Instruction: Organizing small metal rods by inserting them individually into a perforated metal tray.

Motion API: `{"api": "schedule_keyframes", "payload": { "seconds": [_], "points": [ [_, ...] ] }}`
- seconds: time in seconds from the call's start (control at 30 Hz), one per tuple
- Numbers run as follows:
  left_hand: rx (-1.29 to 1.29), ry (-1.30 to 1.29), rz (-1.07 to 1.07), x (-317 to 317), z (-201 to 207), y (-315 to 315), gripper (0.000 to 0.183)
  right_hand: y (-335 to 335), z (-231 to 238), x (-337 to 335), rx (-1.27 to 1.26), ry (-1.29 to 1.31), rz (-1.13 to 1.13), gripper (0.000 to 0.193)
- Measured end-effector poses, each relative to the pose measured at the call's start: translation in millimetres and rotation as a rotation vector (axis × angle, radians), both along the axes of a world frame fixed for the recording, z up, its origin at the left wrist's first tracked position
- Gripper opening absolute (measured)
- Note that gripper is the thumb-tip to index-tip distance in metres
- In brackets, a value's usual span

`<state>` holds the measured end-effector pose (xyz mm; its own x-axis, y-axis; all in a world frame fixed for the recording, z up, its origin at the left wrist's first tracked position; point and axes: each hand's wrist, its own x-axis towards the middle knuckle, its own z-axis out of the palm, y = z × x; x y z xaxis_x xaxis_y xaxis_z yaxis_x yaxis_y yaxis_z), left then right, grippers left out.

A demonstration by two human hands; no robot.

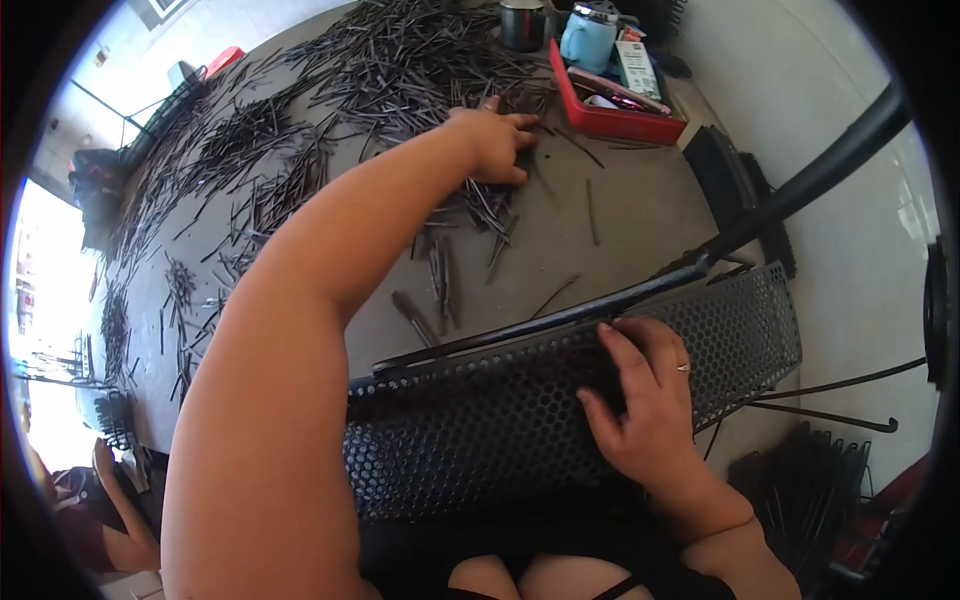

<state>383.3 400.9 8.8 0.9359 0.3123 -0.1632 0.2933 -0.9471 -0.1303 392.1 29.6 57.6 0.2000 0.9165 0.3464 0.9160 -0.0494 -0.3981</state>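
Note:
My left arm stretches forward over the table. Its hand [495, 140] has the fingers spread over the near right side of a big heap of thin dark strips [400, 60], and I see nothing held in it. A perforated black metal panel [480, 430] lies across in front of my body, with a black tube [540, 325] along its far edge. On the right part of that panel rests my right hand [645, 400], thumb and fingers apart, fingertips close to the far edge. Small bunches of strips [440, 285] lie between the panel and my left hand.
At the far right stands a red tray [625, 125] with a light blue mug [590, 40], a small box and other items. Beside it is a dark cup [522, 25]. The black tube rises toward the upper right. Another person's arm [120, 500] shows at lower left.

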Motion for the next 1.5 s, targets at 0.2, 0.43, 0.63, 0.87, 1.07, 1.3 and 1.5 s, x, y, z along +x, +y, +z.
{"api": "schedule_keyframes", "payload": {
  "seconds": [0.2, 0.43, 0.63, 0.87, 1.07, 1.3, 1.5],
  "points": [
    [0.051, -0.071, -0.05, -120, -8, 38, 0.061, 3, -2, 0, 0.033, 0.006, 0.038, 0.063],
    [-0.022, -0.051, 0.114, -315, 5, -1, 0.064, 3, -7, -5, 0.053, -0.019, 0.031, 0.065],
    [0.149, -0.242, 0.298, -408, 30, -44, 0.077, 3, -10, -13, 0.111, 0.047, -0.003, 0.065],
    [-0.069, -0.4, 1.397, -446, 5, 50, 0.086, -2, -10, -8, 0.044, 0.022, 0.001, 0.057],
    [-0.107, -0.17, 1.251, -390, -27, 43, 0.082, 1, -15, -11, 0.031, 0.019, 0.001, 0.055],
    [0.053, -0.225, 0.767, -385, -19, -2, 0.072, 1, -11, -11, 0.049, -0.019, -0.02, 0.054],
    [-0.157, 0.216, 0.883, -333, 34, -42, 0.14, 1, -19, -9, 0.05, -0.018, -0.015, 0.058]
  ]
}}
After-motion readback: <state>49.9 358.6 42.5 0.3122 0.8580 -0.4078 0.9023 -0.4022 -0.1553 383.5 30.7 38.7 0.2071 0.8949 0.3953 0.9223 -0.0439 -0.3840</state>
